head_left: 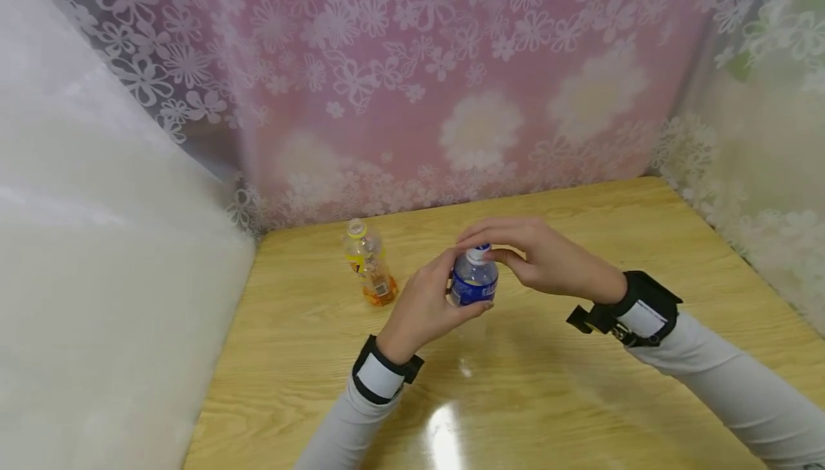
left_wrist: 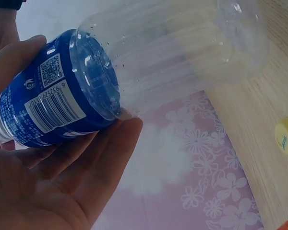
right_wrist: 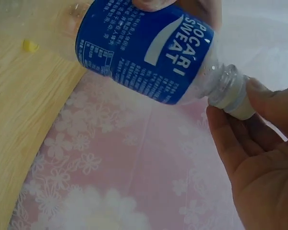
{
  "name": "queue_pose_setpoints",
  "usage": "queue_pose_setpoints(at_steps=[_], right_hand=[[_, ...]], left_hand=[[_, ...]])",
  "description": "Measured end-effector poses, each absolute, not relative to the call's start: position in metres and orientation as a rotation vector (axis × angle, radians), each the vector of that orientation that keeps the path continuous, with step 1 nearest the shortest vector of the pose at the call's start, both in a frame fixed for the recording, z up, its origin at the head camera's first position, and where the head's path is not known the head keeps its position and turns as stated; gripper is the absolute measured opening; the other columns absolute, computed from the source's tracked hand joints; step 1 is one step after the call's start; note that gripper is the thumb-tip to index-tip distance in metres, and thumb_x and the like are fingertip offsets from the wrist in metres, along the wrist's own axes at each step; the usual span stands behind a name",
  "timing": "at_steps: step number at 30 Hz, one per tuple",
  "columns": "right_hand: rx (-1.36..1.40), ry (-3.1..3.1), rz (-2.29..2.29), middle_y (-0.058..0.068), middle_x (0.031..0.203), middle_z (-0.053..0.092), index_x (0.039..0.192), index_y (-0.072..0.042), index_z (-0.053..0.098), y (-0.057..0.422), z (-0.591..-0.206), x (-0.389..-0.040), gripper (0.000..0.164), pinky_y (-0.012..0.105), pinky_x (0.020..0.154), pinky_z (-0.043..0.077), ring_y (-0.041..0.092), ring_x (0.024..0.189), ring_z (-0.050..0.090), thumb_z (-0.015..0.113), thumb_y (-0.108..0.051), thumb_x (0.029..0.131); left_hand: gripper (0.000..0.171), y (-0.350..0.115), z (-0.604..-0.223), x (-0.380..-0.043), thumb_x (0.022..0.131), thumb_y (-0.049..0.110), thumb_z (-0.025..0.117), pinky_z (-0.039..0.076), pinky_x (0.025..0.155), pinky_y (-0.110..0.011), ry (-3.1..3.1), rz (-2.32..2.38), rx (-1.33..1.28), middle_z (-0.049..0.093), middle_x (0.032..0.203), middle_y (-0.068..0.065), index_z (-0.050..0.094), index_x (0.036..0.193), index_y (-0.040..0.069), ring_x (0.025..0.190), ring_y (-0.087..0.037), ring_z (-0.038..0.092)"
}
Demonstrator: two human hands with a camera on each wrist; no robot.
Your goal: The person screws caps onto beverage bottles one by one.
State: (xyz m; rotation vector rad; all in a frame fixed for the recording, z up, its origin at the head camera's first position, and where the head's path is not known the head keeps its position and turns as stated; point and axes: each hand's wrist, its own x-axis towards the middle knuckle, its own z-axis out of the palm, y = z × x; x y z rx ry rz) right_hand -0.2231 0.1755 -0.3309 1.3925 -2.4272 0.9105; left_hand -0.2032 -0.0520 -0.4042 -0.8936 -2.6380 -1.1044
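A clear plastic bottle with a blue label (head_left: 475, 291) is between my two hands above the table. Its label reads POCARI SWEAT in the right wrist view, and its lower body looks see-through with droplets inside. My left hand (head_left: 422, 303) grips it around the label, thumb on one side and fingers on the other. With thumb and fingers, my right hand (head_left: 548, 255) pinches the white cap (right_wrist: 242, 103) at the bottle's neck. From these frames I cannot tell whether the cap is loose.
A second clear bottle (head_left: 370, 266) with a yellow neck ring and some orange liquid stands on the wooden table (head_left: 290, 370), left of my hands. A yellow cap (left_wrist: 287, 136) lies on the table. Flower-patterned pink curtain (head_left: 412, 97) hangs along the back edge.
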Motion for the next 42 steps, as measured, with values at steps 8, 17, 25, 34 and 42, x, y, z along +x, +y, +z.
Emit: queue_pose_setpoints(at_steps=[8,17,25,34,42], right_hand=[[1.116,-2.544,0.856,-0.004,0.116,0.07,0.126,-0.017,0.068,0.17,-0.338,-0.223,0.045,0.035,0.081,0.057,0.011,0.097,0.066,0.082,-0.032,0.087],[1.365,-2.525,0.905,-0.006,0.143,0.057,0.143,-0.025,0.058,0.181,-0.326,-0.23,0.052,0.042,0.097,0.054,0.017,0.129,0.056,0.072,-0.012,0.095],[1.185,-2.602,0.736,-0.009,0.114,0.065,0.124,-0.025,0.063,0.17,-0.323,-0.232,0.043,0.03,0.072,0.053,0.006,0.094,0.06,0.079,-0.042,0.088],[1.405,-2.466,0.762,-0.01,0.112,0.065,0.122,-0.018,0.07,0.174,-0.316,-0.24,0.033,0.026,0.074,0.054,0.005,0.093,0.06,0.076,-0.007,0.091],[1.078,-2.475,0.578,-0.004,0.082,0.056,0.093,-0.014,0.063,0.148,-0.333,-0.235,0.024,0.023,0.057,0.044,0.005,0.066,0.047,0.078,-0.031,0.09]], left_hand=[[0.078,-0.053,-0.407,-0.203,0.08,0.052,0.083,0.059,0.081,-0.028,-2.643,-0.988,-0.839,0.065,0.123,0.0,0.05,0.141,0.015,0.103,-0.012,0.068],[0.08,-0.055,-0.402,-0.21,0.08,0.052,0.083,0.057,0.079,-0.026,-2.615,-1.002,-0.844,0.065,0.124,0.001,0.049,0.143,0.016,0.102,-0.01,0.066],[0.076,-0.057,-0.404,-0.21,0.08,0.054,0.082,0.057,0.081,-0.026,-2.603,-1.0,-0.855,0.064,0.12,0.004,0.05,0.139,0.018,0.101,-0.009,0.066],[0.079,-0.06,-0.404,-0.214,0.082,0.056,0.08,0.058,0.081,-0.027,-2.575,-0.969,-0.86,0.065,0.126,0.002,0.049,0.144,0.017,0.105,-0.011,0.067],[0.077,-0.064,-0.411,-0.212,0.081,0.057,0.08,0.059,0.078,-0.031,-2.588,-0.902,-0.765,0.067,0.123,-0.001,0.052,0.141,0.017,0.101,-0.015,0.07]])
